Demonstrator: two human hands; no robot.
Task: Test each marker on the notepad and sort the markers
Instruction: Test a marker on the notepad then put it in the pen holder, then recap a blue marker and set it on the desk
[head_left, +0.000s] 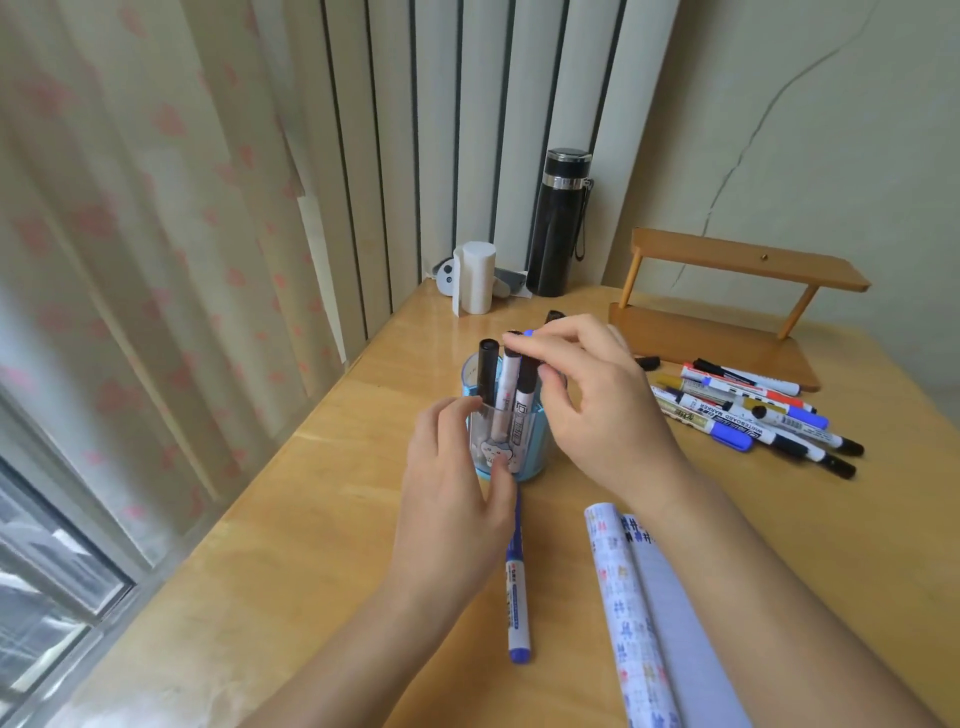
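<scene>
**Dropping a tested marker into the cup**

My right hand (597, 400) sits at frame centre, fingertips pinched on the top of a blue-capped marker (529, 334) above the blue cup (530, 452). My left hand (457, 467) has its fingers spread and curled against the cup's near wall, steadying it rather than clamping it.

As I judge it, the step is seating this marker among the ones already sorted. To do it well I would keep the left hand braced on the cup, since light plastic with tall pens inside looks tippy, and lower the marker straight down into a gap instead of pushing the others aside.

The cup is translucent, smooth and round, with a pale sticker on its front. Three markers stand in it, including a black-capped marker (487, 371); all are slim cylinders with glossy printed barrels.

Just below the cup a blue marker (518, 597) lies on the surface (311, 545), which is varnished pale wood with a soft sheen. At lower right the notepad (670, 623) lies with its patterned cover curled back. At right of frame, the untested marker pile (753, 410) lies loosely fanned before a small wooden shelf (737, 270).
</scene>
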